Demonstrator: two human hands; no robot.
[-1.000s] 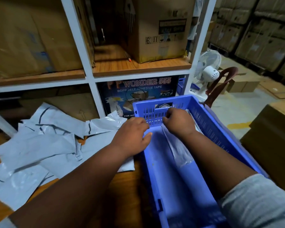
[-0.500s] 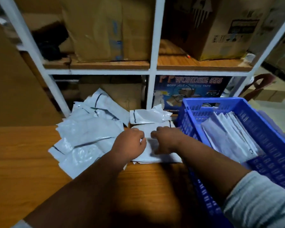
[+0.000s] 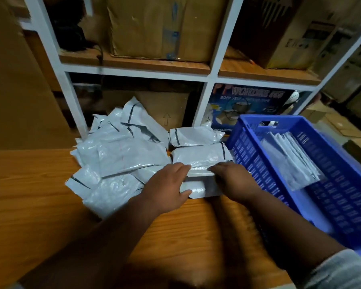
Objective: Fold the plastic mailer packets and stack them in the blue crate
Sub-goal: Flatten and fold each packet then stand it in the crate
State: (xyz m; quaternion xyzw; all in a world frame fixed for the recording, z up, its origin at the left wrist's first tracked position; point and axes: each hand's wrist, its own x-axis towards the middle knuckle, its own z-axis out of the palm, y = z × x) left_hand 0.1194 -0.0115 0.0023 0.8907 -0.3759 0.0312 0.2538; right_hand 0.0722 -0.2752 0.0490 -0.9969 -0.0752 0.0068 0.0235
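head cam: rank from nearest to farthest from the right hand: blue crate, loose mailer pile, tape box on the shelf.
From the right hand:
1. Blue crate, just to its right.
2. Loose mailer pile, left, past the left hand.
3. Tape box, behind, on the low shelf.

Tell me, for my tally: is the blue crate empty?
No. The blue crate holds folded packets leaning against its far wall.

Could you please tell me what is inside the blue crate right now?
Inside the blue crate a row of folded mailer packets leans against the far end. The packets hide whatever lies beneath them.
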